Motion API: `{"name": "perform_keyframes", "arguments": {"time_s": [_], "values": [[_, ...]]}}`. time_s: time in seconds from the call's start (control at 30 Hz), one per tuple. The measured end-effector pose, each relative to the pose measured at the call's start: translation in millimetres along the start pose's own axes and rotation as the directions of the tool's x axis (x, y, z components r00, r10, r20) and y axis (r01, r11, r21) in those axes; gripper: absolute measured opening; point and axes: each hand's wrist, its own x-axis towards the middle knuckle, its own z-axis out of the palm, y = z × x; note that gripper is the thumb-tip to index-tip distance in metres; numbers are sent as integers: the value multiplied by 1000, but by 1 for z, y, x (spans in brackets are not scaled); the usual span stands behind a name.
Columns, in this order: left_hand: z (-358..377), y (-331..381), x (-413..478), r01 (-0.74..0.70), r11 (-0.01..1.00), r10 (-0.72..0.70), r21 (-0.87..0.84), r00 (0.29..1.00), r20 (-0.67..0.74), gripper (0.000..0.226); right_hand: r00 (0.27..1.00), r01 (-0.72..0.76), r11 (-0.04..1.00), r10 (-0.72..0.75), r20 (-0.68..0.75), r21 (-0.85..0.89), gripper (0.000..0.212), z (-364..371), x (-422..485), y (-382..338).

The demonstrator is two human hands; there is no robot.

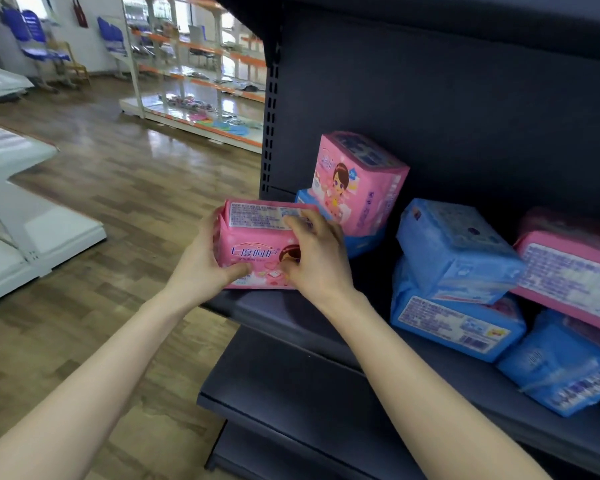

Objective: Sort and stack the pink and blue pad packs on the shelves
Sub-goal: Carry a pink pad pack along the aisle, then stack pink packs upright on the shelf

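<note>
At the near left end of the dark shelf [291, 317], the left hand [201, 268] and right hand [317, 258] both grip a pink pack [257, 244]; blue packs [454, 254] lie right.

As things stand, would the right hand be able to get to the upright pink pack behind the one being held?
Probably not yet. The right hand and left hand both grip the held pink pack. The upright pink pack stands just behind on a blue pack, with nothing between.
</note>
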Motion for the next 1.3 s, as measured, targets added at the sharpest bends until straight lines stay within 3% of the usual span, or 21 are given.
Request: {"name": "perform_keyframes", "arguments": {"time_s": [0.2,0.33,0.57,0.63,0.73,0.83,0.9,1.03,1.17,1.3], "values": [[-11,-14,26,-13,1000,14,-15,998,63,87,997,-66,997,64,-47,-41,57,13,16,-10],[-13,-8,37,-35,999,35,8,998,51,91,992,-99,995,97,-79,-24,56,20,22,-14],[-6,10,38,-49,943,58,330,998,-17,93,984,-106,994,109,-141,35,56,21,17,-14],[-2,19,35,-126,883,162,451,986,-42,94,977,-113,991,124,-176,67,58,17,12,-11],[10,31,33,-339,778,414,529,910,-26,81,935,-96,991,121,-335,92,48,10,4,-4],[31,49,27,-555,743,594,374,804,14,65,857,-135,990,139,-496,44,36,6,-4,7],[48,62,22,-594,773,599,222,799,52,62,840,-186,982,146,-522,-24,39,1,-9,15],[81,79,16,-484,875,480,-6,866,138,65,797,-270,951,131,-589,-153,38,-13,-19,28],[105,85,16,-388,915,403,-115,895,191,57,745,-405,856,105,-658,-322,33,-35,-30,34],[131,85,16,-210,950,284,-232,887,363,59,764,-541,748,245,-597,-386,32,-55,-42,39]]}}
